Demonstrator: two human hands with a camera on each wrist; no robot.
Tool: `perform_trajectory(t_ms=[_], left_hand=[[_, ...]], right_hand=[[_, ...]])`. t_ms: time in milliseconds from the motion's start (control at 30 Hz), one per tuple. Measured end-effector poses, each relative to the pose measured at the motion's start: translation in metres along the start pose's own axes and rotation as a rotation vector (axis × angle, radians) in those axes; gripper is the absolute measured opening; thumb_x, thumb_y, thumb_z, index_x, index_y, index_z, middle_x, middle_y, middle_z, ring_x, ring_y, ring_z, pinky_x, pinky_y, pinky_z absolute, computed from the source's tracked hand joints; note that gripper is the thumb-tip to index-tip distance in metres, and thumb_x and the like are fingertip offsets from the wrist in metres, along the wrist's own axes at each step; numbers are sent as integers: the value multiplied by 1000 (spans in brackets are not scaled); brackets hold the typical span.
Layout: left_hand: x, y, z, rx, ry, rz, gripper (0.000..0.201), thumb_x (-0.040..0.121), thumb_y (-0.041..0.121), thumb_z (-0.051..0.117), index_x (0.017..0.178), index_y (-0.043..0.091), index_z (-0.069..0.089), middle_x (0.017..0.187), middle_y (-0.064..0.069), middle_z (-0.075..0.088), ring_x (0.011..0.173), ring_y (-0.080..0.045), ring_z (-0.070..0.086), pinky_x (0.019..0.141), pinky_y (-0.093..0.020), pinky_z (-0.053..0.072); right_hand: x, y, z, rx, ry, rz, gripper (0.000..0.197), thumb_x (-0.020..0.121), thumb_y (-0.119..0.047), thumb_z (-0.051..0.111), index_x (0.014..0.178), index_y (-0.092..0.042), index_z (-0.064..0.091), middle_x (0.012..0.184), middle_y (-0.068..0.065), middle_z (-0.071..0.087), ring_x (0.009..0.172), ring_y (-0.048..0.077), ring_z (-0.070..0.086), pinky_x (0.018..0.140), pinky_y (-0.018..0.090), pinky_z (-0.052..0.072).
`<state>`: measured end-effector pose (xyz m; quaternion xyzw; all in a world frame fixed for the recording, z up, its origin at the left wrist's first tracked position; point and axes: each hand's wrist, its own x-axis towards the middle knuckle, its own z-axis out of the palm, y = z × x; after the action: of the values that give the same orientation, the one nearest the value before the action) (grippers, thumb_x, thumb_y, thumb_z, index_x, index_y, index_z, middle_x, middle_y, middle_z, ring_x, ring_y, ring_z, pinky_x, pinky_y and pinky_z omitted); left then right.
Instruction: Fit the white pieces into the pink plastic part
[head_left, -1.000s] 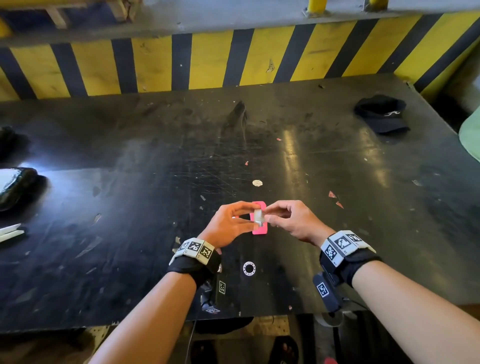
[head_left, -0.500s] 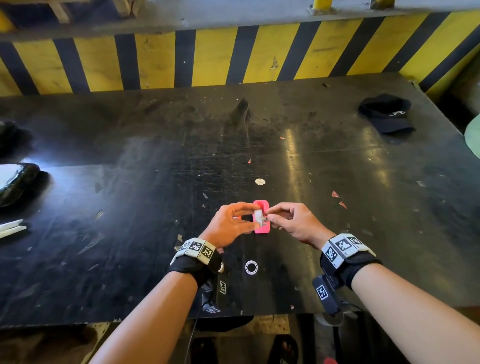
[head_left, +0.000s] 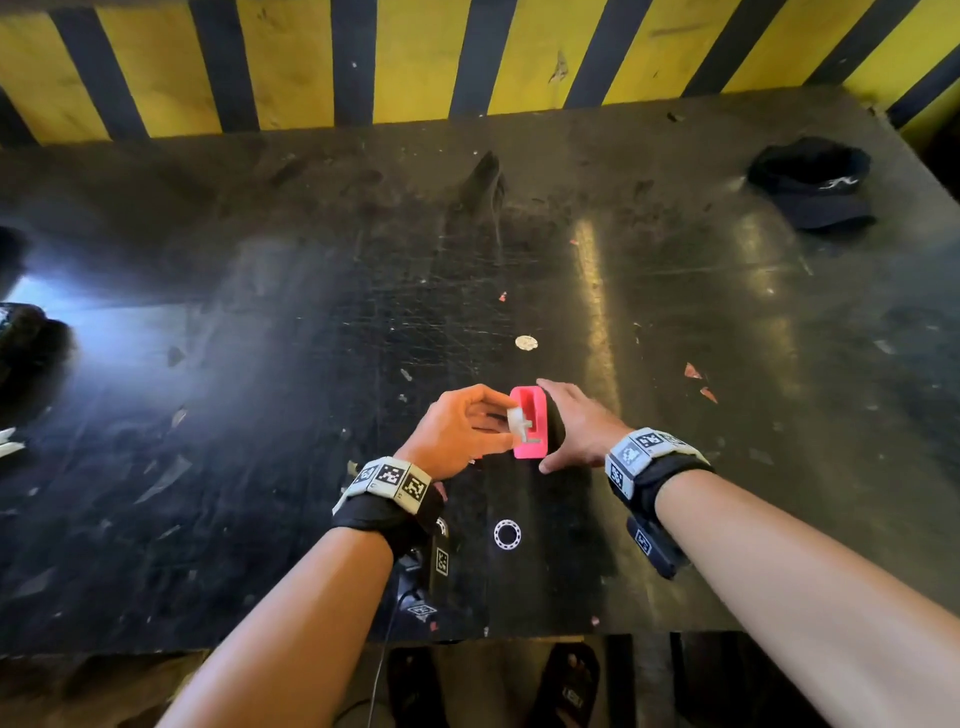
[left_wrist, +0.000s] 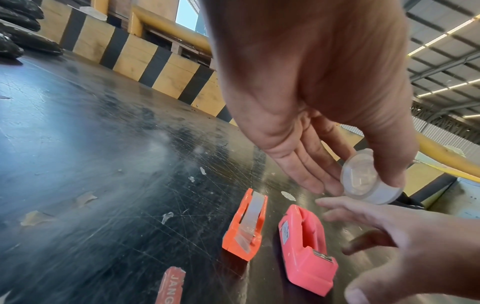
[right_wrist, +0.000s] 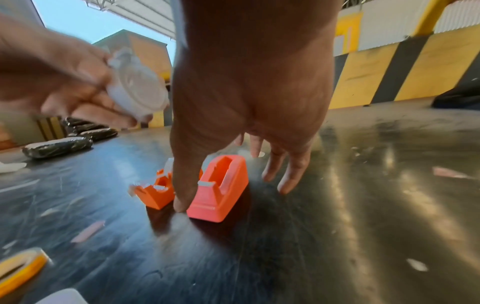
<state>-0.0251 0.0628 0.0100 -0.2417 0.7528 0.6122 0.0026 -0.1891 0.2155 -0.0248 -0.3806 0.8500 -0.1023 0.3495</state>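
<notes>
- The left hand (head_left: 457, 431) is raised just above the desk (head_left: 260, 415), near the middle of its near edge; thumb and fingers (left_wrist: 306, 176) pinch a small white tape spool (left_wrist: 369, 181) by its rim.
- In the head view the tape spool (head_left: 519, 420) hangs right over the open slot of the pink tape dispenser (head_left: 531, 423); the left wrist view shows it lifted clear, not seated in the slot.
- The pink tape dispenser (left_wrist: 306, 246) stands upright on the desk with its cutter end toward the person and its slot holding nothing.
- The right hand (head_left: 576, 423) is just right of the dispenser, its fingers (right_wrist: 285, 176) spread wide and straight, pointing down at the desk on the far-right side of the dispenser, while the thumb reaches down on its left near corner. It grips nothing; whether the thumb touches the plastic I cannot tell.
- A second orange dispenser (left_wrist: 246, 224) lies just left of the pink one, close but apart, with a strip of clear tape along its top.
- A small white ring (head_left: 507, 534) lies on the desk nearer the person, between the two wrists.
- A black cap (head_left: 815, 182) rests at the far right corner.
- A red label scrap (left_wrist: 171, 286) lies near the orange dispenser.
- A yellow-and-black striped barrier (head_left: 363, 62) runs along the far edge.
</notes>
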Motion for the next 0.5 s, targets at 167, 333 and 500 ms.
perform_trajectory(t_ms=[167, 333, 500], left_hand=[[6, -4, -2, 28, -30, -5, 46, 78, 9, 88, 120, 13, 70, 110, -3, 79, 99, -11, 78, 80, -24, 62], [12, -5, -5, 64, -55, -1, 46, 80, 9, 87, 123, 17, 71, 110, 0, 79, 100, -9, 77, 86, -29, 63], [17, 3, -7, 98, -59, 17, 45, 79, 13, 88, 121, 18, 71, 108, 2, 79, 100, -8, 77, 84, -31, 64]], right_hand=[[30, -4, 18, -104, 15, 2, 133, 66, -36, 95, 165, -31, 7, 169, -9, 19, 143, 37, 36, 112, 57, 43], [26, 2, 23, -63, 58, -16, 120, 62, -40, 92, 158, -33, 20, 160, -4, 35, 139, 34, 39, 108, 55, 40], [1, 4, 20, -2, 116, -105, 125, 55, -46, 90, 158, -37, 19, 155, -7, 35, 130, 30, 42, 104, 52, 47]])
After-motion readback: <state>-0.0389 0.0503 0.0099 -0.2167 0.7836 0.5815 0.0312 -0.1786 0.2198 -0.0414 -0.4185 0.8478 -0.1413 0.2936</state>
